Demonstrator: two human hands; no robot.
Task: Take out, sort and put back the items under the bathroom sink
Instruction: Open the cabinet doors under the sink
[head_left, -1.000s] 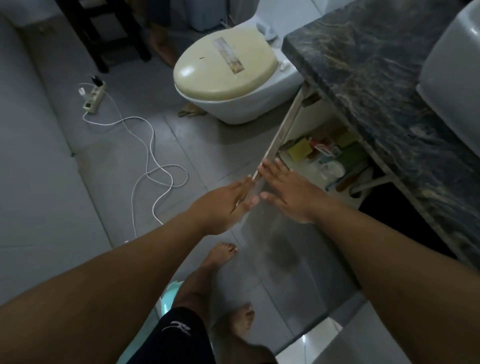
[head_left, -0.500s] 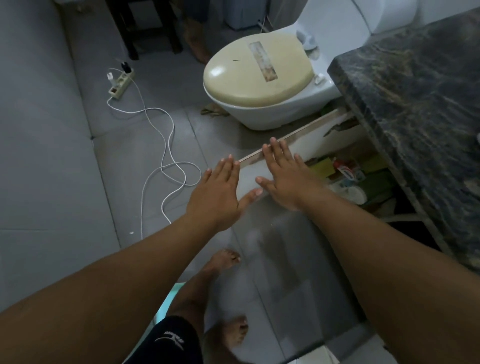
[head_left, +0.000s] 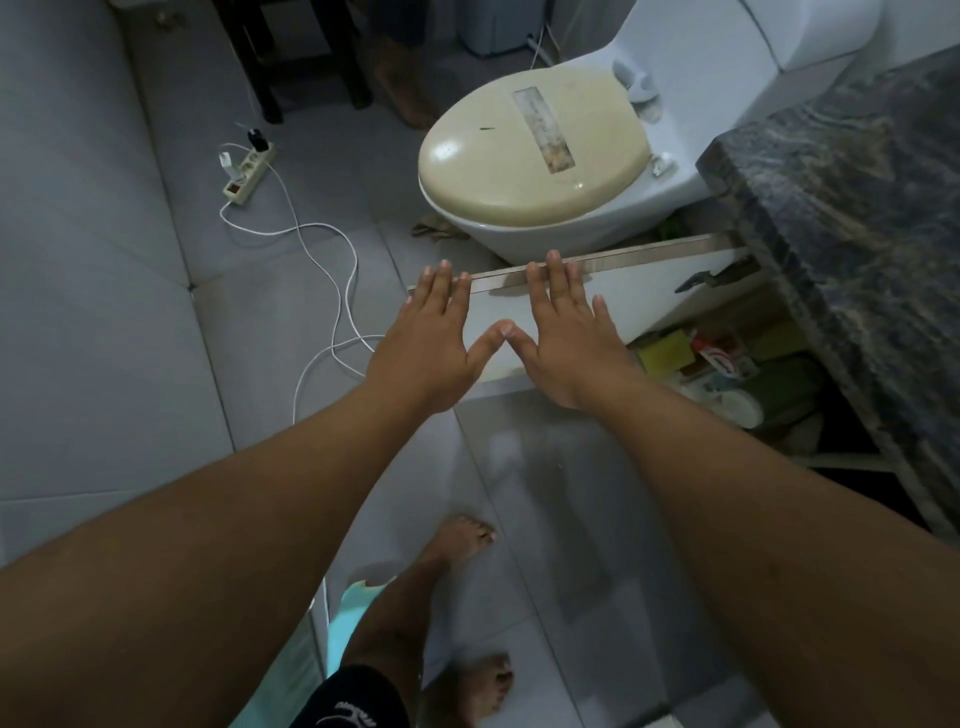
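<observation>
**Items under sink: cabinet door open, nothing taken out yet**

Items (head_left: 717, 364) lie inside cabinet, just right of door (head_left: 613, 296). Both hands flat, fingers straight, holding nothing: left hand (head_left: 431, 343) at door's free end, right hand (head_left: 566, 338) on its face, nearer items. Door's long axis runs left–right.

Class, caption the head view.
Both hands, left and right, flat against the open cabinet door beside the toilet.
</observation>
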